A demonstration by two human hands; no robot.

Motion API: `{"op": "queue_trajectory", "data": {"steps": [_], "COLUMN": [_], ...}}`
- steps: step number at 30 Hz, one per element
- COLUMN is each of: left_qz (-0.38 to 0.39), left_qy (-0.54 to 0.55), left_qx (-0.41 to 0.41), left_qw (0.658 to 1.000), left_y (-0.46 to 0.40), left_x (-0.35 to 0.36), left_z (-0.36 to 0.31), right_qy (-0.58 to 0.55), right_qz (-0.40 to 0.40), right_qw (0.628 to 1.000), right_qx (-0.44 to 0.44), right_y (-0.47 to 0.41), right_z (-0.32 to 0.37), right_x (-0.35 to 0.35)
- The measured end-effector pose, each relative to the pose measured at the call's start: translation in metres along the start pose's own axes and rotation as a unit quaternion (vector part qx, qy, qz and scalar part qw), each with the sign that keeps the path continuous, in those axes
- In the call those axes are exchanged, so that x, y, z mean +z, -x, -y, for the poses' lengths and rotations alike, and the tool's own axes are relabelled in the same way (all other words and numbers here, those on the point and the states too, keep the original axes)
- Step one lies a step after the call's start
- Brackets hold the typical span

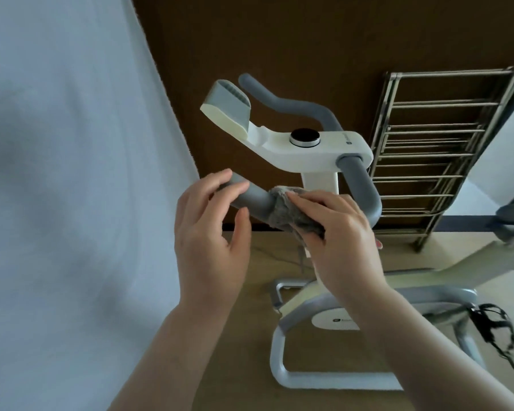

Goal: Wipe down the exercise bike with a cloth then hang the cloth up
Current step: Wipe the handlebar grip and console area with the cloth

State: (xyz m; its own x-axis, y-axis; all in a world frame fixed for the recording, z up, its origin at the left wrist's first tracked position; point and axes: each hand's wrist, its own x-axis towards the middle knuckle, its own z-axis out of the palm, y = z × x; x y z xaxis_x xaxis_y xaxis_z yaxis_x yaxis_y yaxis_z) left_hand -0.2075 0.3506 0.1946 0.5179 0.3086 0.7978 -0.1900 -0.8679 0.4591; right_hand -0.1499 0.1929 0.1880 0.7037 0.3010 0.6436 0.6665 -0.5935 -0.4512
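The white exercise bike (318, 149) stands in front of me with grey handlebars and a round black dial on its console. My right hand (341, 232) presses a grey fluffy cloth (291, 215) around the near handlebar (252, 200), wrapping the bar. My left hand (211, 232) hovers at the free end of that same bar, fingers spread and loosely curved around it, holding nothing firmly. The far handlebar (282, 105) and the phone holder (229, 108) are bare.
A metal drying rack (428, 155) leans against the brown wall behind the bike on the right. A white curtain (72, 173) fills the left side. The bike's grey base frame (282, 369) rests on a wooden floor, with a black strapped pedal (493, 324) at the right.
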Motion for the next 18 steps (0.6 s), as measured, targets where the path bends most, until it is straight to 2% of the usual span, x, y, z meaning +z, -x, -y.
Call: {"op": "queue_trajectory", "data": {"steps": [2,5,8,11,15,18], "left_qz": [-0.011,-0.007,0.023,0.043,0.032,0.034], "left_qy": [-0.006,-0.015,-0.064,-0.113,-0.132,-0.14], "left_qx": [0.02,0.023,0.015,0.006,-0.018,-0.058], "left_qw": [1.0,1.0,0.998,0.993,0.991,0.988], "left_y": [0.004,0.01,0.014,0.019,0.027,0.034], "left_x": [0.009,0.022,0.025,0.029,0.052,0.071], "left_z": [-0.003,-0.01,-0.012,-0.016,-0.036,-0.054], "right_qy": [0.018,0.008,0.006,0.008,0.015,-0.014], "right_qz": [-0.014,-0.015,-0.005,-0.034,0.027,0.04], "right_qw": [1.0,1.0,0.999,0.999,0.996,0.996], "right_qx": [0.02,0.004,-0.034,-0.007,-0.087,-0.077], "right_y": [-0.004,0.001,0.01,0.009,0.011,0.0], "right_z": [0.001,0.014,-0.011,-0.032,-0.034,-0.071], "right_x": [0.0,0.012,0.001,-0.009,-0.009,-0.031]}}
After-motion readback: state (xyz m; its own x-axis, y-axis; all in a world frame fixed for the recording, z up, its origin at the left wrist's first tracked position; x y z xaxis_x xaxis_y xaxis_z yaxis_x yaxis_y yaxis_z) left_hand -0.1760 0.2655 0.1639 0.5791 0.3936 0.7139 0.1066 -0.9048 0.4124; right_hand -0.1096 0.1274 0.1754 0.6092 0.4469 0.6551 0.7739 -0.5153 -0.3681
